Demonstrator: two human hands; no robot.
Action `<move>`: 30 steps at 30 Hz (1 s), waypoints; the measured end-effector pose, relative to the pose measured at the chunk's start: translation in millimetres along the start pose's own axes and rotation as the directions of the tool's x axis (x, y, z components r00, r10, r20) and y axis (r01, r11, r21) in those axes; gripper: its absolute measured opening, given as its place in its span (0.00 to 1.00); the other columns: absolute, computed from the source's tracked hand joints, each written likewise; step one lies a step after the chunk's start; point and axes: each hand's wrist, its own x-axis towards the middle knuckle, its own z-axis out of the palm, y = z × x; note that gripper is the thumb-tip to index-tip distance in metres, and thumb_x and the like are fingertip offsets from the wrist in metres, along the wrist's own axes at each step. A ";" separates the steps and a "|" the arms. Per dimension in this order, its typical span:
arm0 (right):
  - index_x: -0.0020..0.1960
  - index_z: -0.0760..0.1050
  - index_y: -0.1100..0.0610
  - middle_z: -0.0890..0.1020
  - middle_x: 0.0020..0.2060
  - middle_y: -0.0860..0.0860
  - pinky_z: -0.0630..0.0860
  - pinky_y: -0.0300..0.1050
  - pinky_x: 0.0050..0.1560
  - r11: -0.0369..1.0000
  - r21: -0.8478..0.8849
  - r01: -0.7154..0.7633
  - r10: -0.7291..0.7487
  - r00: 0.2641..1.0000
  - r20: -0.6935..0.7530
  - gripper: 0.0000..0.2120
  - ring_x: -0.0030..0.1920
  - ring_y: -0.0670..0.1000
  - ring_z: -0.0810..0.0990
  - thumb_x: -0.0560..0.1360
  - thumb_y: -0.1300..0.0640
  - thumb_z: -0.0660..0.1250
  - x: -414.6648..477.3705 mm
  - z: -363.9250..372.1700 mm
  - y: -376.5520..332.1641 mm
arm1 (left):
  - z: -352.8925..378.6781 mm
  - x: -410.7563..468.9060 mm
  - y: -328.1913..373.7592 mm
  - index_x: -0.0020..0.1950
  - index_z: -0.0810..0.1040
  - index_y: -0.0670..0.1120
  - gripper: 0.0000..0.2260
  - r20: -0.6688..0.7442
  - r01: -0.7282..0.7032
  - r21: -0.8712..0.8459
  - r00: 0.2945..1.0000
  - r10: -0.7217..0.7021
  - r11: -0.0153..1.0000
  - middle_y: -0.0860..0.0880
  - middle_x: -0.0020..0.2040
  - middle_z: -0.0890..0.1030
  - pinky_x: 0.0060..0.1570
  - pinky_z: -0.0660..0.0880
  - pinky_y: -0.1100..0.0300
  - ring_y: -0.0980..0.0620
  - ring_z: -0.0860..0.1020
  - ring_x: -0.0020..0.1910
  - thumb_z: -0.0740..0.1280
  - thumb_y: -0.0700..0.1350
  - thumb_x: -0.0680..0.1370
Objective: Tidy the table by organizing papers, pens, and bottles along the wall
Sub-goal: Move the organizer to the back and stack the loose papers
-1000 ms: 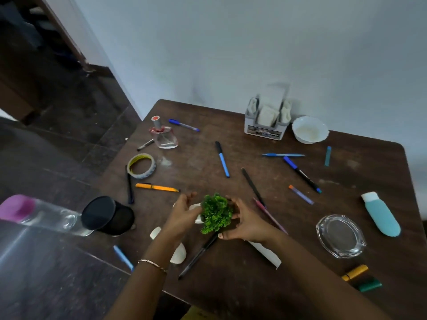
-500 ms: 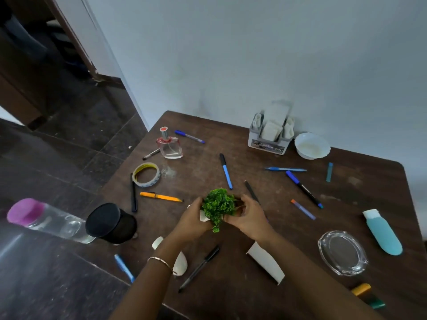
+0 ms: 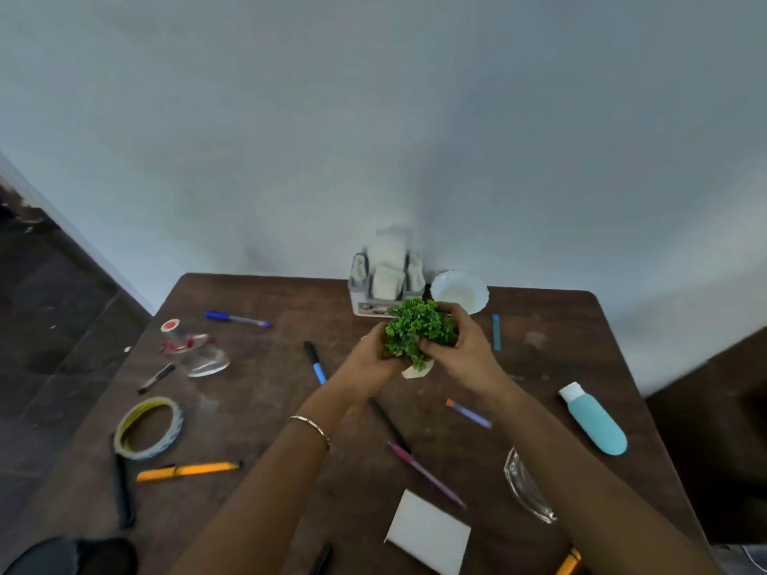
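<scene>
A small green plant (image 3: 417, 327) in a white pot is held above the brown table (image 3: 269, 408), close to the wall. My left hand (image 3: 369, 363) grips it from the left and my right hand (image 3: 460, 346) from the right. Several pens lie scattered: a blue pen (image 3: 236, 318), a black-and-blue pen (image 3: 314, 361), an orange pen (image 3: 189, 471), a pink pen (image 3: 423, 471). A teal bottle (image 3: 593, 419) lies at the right. A glass perfume bottle (image 3: 193, 346) lies at the left. A white paper (image 3: 427, 533) rests near the front edge.
A grey napkin holder (image 3: 384, 280) and a white bowl (image 3: 458, 290) stand against the wall. A tape roll (image 3: 148, 427) lies at the left, a glass dish (image 3: 527, 487) at the right, a black cup (image 3: 103, 556) at the front left corner.
Both hands have carried the plant away from me, from the table's middle toward the napkin holder at the wall. The camera has tilted up.
</scene>
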 end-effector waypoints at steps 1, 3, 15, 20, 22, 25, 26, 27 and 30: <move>0.59 0.72 0.47 0.82 0.52 0.49 0.78 0.53 0.57 0.999 -0.047 0.007 -0.009 0.999 -0.049 0.23 0.55 0.49 0.80 0.66 0.52 0.76 8.5 -7.2 0.2 | 3.6 12.2 4.2 0.63 0.71 0.41 0.20 0.011 -0.004 0.008 1.000 0.004 1.000 0.49 0.53 0.79 0.45 0.76 0.68 0.64 0.79 0.45 0.69 0.30 0.73; 0.59 0.73 0.51 0.81 0.49 0.49 0.77 0.48 0.54 0.991 -0.135 0.017 -0.035 0.991 -0.129 0.22 0.53 0.50 0.80 0.67 0.54 0.75 28.1 -22.7 -1.7 | 12.3 37.5 14.3 0.64 0.71 0.41 0.19 0.053 -0.005 0.038 0.999 0.003 0.999 0.48 0.53 0.79 0.44 0.76 0.66 0.62 0.79 0.45 0.68 0.32 0.75; 0.63 0.67 0.59 0.76 0.50 0.50 0.70 0.43 0.47 0.961 -0.274 -0.033 -0.037 0.969 -0.245 0.24 0.50 0.53 0.76 0.70 0.65 0.71 136.3 -74.3 24.4 | 38.2 160.4 55.7 0.73 0.62 0.47 0.29 0.121 0.032 0.271 0.990 -0.067 0.962 0.43 0.64 0.76 0.60 0.72 0.50 0.42 0.76 0.61 0.62 0.39 0.73; 0.63 0.66 0.60 0.76 0.50 0.52 0.73 0.48 0.48 0.952 -0.296 -0.078 0.009 0.974 -0.228 0.26 0.50 0.56 0.77 0.68 0.66 0.71 150.1 -68.2 48.6 | 44.6 173.7 47.2 0.73 0.63 0.46 0.27 0.125 0.071 0.322 0.985 -0.117 0.944 0.43 0.63 0.76 0.61 0.72 0.53 0.46 0.74 0.61 0.62 0.39 0.74; 0.63 0.66 0.60 0.75 0.50 0.53 0.74 0.51 0.48 0.949 -0.303 -0.093 0.019 0.971 -0.237 0.26 0.51 0.57 0.77 0.68 0.66 0.71 151.9 -65.5 55.8 | 48.2 175.3 48.7 0.73 0.63 0.45 0.26 0.123 0.062 0.326 0.987 -0.107 0.943 0.43 0.61 0.76 0.56 0.71 0.58 0.47 0.75 0.58 0.61 0.36 0.75; 0.62 0.66 0.60 0.76 0.51 0.54 0.75 0.55 0.51 0.946 -0.307 -0.101 0.024 0.969 -0.246 0.27 0.52 0.58 0.77 0.67 0.64 0.73 153.9 -62.0 61.5 | 52.0 176.0 49.0 0.73 0.62 0.43 0.25 0.127 0.064 0.336 0.986 -0.112 0.940 0.43 0.54 0.75 0.50 0.68 0.60 0.47 0.74 0.53 0.60 0.35 0.76; 0.62 0.66 0.60 0.76 0.52 0.54 0.75 0.55 0.51 0.945 -0.312 -0.094 0.015 0.969 -0.246 0.27 0.52 0.58 0.77 0.67 0.63 0.73 154.8 -61.4 61.5 | 52.4 175.8 49.2 0.72 0.62 0.43 0.24 0.120 0.076 0.336 0.985 -0.122 0.939 0.44 0.52 0.75 0.49 0.68 0.60 0.46 0.75 0.53 0.60 0.35 0.76; 0.62 0.67 0.60 0.77 0.53 0.54 0.75 0.55 0.52 0.944 -0.319 -0.085 0.006 0.970 -0.243 0.27 0.53 0.58 0.77 0.67 0.62 0.74 155.1 -60.9 61.2 | 52.4 174.9 49.3 0.72 0.62 0.43 0.24 0.113 0.084 0.338 0.985 -0.129 0.937 0.44 0.52 0.74 0.49 0.68 0.60 0.46 0.75 0.53 0.60 0.36 0.76; 0.63 0.68 0.59 0.78 0.56 0.55 0.74 0.51 0.53 0.943 -0.325 -0.066 -0.010 0.974 -0.228 0.28 0.56 0.57 0.77 0.66 0.61 0.75 152.8 -61.9 59.1 | 52.0 171.3 53.8 0.72 0.60 0.43 0.24 0.100 0.097 0.329 0.985 -0.137 0.939 0.44 0.52 0.74 0.47 0.69 0.59 0.47 0.74 0.50 0.59 0.36 0.76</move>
